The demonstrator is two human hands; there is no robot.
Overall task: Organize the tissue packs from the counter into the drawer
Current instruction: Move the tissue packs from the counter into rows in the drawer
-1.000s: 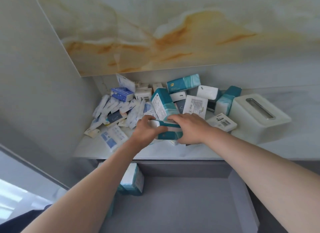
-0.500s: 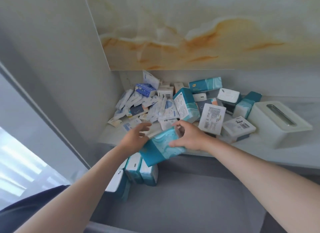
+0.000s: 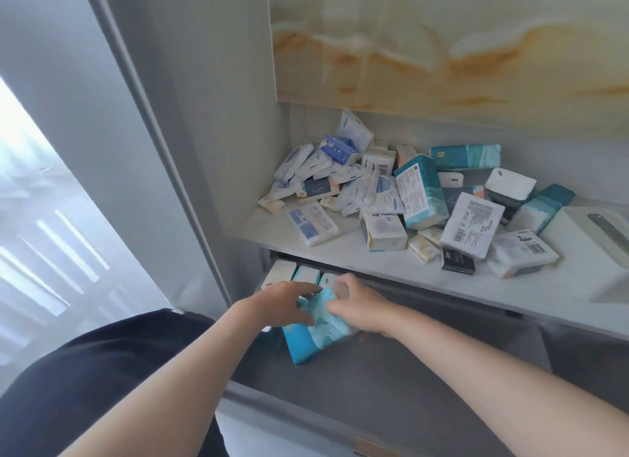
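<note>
The teal tissue pack (image 3: 316, 337) sits low inside the open drawer (image 3: 391, 395), tilted, its upper end up between the two hands and its lower corner down near the grey floor; whether that corner touches the floor I cannot tell. The left hand (image 3: 282, 303) lies over the pack's upper left side with the fingers curled across its top and the thumb beneath, holding it. The right hand (image 3: 360, 303) grips the upper right end, fingers bent round the edge. Just behind the hands, three packs (image 3: 306, 274) stand upright side by side in the drawer's back left corner, partly under the counter's lip, and the held pack is touching or just beside the right-most of them. To the right of the pack the drawer floor runs bare toward the far side wall, and the drawer's front rim (image 3: 306, 412) lies below both forearms. Above, the white counter (image 3: 384, 264) carries a loose heap of tissue packs (image 3: 418, 191) – small white and blue ones at the left, larger teal and white ones to the right – with a strip of bare counter along the front edge. A white tissue box (image 3: 578, 239) stands at the far right edge of the view, a grey wall panel (image 3: 221, 116) closes the left side, and a marbled panel (image 3: 442, 48) rises behind the heap
</note>
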